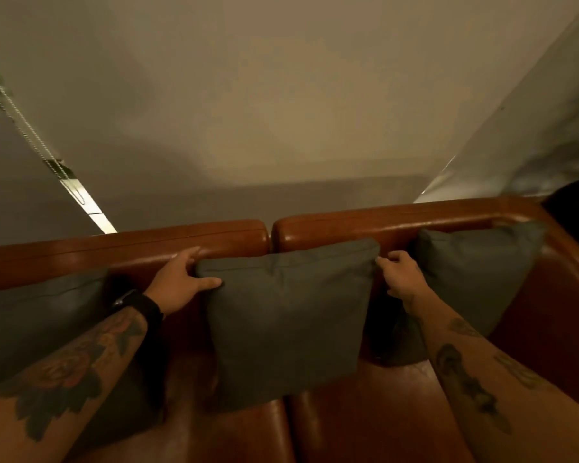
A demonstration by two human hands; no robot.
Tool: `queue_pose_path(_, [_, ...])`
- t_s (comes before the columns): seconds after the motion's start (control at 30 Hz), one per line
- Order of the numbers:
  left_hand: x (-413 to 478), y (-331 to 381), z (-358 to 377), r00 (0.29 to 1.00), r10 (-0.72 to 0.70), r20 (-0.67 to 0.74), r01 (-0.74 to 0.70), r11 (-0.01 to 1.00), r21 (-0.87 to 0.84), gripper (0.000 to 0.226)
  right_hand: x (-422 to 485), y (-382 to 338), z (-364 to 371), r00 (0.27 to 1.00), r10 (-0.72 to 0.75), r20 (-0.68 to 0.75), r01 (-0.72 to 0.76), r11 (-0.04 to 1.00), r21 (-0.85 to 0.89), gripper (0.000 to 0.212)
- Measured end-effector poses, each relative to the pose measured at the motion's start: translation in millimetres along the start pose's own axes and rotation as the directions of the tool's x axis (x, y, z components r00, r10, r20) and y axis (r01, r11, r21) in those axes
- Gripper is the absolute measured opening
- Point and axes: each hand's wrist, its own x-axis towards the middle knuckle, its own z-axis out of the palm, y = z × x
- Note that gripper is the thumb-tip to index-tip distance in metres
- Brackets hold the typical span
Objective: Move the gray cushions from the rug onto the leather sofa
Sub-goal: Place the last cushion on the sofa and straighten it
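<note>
Three gray cushions lean upright against the backrest of the brown leather sofa (398, 225). The middle cushion (291, 315) stands over the gap between the two seat pads. My left hand (181, 279) grips its upper left corner, thumb on the front and fingers behind. My right hand (400, 274) pinches its upper right corner. A second cushion (475, 272) leans at the right, partly behind my right forearm. The third cushion (37, 325) sits at the left, partly hidden by my left forearm.
A plain beige wall (281, 111) rises right behind the sofa. A bead cord (20, 121) hangs at the left by a bright strip. A dark object (575, 208) rests past the sofa's right arm. The seat pads (365, 416) in front are bare leather.
</note>
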Motion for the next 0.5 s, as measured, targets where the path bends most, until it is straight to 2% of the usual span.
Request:
queue_pose_path(0.13, [14.3, -5.6, 12.6, 0.993, -0.104, -0.048, 0.091, 0.971, -0.222, 0.058, 22.8, -6.5, 4.4, 0.996, 0.018, 0.087, -0.028, 0.992, 0.124, 0.063])
queue_pose_path(0.23, [18.5, -6.0, 10.9, 0.981, -0.190, -0.044, 0.170, 0.944, -0.281, 0.047, 30.2, -4.9, 18.3, 0.995, 0.037, 0.095, -0.054, 0.981, 0.184, 0.054])
queue_pose_path(0.33, [13.4, -6.6, 7.3, 0.979, -0.193, -0.068, 0.162, 0.934, -0.318, 0.042, 33.4, -7.3, 25.7, 0.999, 0.022, 0.029, -0.026, 0.989, 0.148, 0.037])
queue_pose_path(0.5, [1.7, -8.2, -11.0, 0.978, -0.166, -0.123, 0.101, 0.906, -0.412, 0.040, 32.7, -8.2, 28.7, 0.998, 0.009, 0.054, -0.020, 0.978, 0.208, 0.019])
